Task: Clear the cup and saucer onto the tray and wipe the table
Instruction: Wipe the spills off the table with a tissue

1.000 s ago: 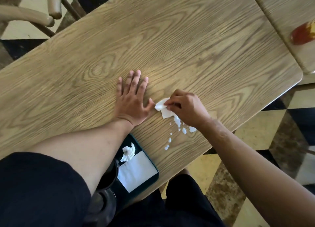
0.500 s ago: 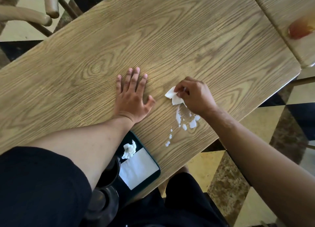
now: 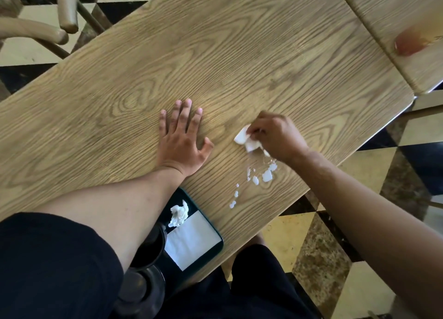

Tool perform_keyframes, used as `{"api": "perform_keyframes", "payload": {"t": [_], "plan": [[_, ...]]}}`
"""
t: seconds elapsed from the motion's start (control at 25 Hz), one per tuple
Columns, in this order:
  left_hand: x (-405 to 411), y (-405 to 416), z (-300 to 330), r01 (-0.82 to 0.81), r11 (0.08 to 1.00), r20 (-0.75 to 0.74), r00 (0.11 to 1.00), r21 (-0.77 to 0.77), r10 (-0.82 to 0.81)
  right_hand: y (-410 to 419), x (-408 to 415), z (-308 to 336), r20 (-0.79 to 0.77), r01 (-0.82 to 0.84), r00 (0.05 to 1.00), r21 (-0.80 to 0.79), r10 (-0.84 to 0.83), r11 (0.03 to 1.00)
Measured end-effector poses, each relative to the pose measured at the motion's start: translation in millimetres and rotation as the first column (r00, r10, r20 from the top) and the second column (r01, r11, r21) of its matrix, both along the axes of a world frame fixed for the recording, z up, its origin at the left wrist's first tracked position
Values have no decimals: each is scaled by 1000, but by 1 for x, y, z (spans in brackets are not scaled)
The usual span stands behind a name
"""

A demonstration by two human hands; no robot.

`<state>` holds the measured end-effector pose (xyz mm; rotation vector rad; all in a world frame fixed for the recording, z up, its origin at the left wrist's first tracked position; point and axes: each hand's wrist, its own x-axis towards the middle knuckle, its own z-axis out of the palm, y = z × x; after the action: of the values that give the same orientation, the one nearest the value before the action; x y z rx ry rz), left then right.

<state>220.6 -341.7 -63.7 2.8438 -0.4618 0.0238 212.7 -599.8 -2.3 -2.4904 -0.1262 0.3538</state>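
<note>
My right hand (image 3: 275,133) pinches a small white tissue (image 3: 247,139) against the wooden table (image 3: 215,55). Just below it lie several white spill blobs (image 3: 263,175) trailing toward the near edge. My left hand (image 3: 182,139) rests flat on the table with fingers spread, holding nothing. A dark tray (image 3: 215,249) sits at the near edge, carrying a flat white napkin (image 3: 191,242) and a crumpled tissue (image 3: 178,213). A dark cup (image 3: 151,244) and a dark saucer (image 3: 143,290) show on the tray, partly hidden by my left arm.
A second wooden table (image 3: 395,12) stands at the upper right with a red-brown stain or object (image 3: 410,43) on it. Curved wooden chair parts (image 3: 48,31) are at the upper left. Checkered floor shows around the tables.
My right hand slid the tissue up and to the right, away from the near edge, uncovering more of the white spill. The left hand stayed flat in place.
</note>
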Motion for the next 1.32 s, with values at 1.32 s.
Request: {"api": "perform_keyframes", "payload": {"t": [1.32], "plan": [[0,-1,-7,-2,1000,39,999,-12,2,0,-41,0,75,-251,965,-11,251,968]]}}
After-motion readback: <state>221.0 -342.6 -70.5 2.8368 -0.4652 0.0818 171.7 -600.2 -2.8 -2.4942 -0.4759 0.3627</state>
